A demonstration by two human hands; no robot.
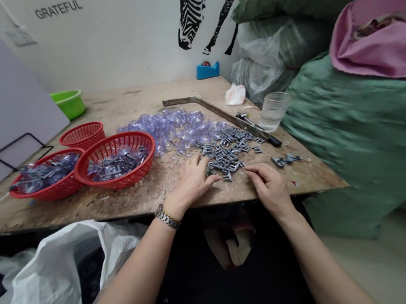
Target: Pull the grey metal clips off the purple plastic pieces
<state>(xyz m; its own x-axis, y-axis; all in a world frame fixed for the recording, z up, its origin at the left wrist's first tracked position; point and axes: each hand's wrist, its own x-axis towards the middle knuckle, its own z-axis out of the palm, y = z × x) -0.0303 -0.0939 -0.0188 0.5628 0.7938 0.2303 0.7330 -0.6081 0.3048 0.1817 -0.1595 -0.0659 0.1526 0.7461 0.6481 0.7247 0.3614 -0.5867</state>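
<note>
My left hand (pixel 195 180), with a metal watch on its wrist, rests at the near left edge of a pile of small grey frame-shaped plastic pieces (pixel 226 151). Its thumb and fingers are apart, and nothing shows in its grasp. To the right of the pile, my right hand (pixel 270 185) has thumb and forefinger pinched together; whatever may be between them is too small to name. Behind the grey pieces lies a heap of clear purplish plastic parts (pixel 171 126). A few darker grey pieces (pixel 285 160) lie beyond my right hand.
Two red baskets (pixel 118 178) (pixel 55 192) hold mixed parts; another red basket (pixel 82 132) stands behind. A bent metal bar (pixel 220 113) borders the heap. A glass (pixel 276 112) stands near the right edge. Green sacks (pixel 371 146) crowd the right; a white bag (pixel 50 284) hangs front left.
</note>
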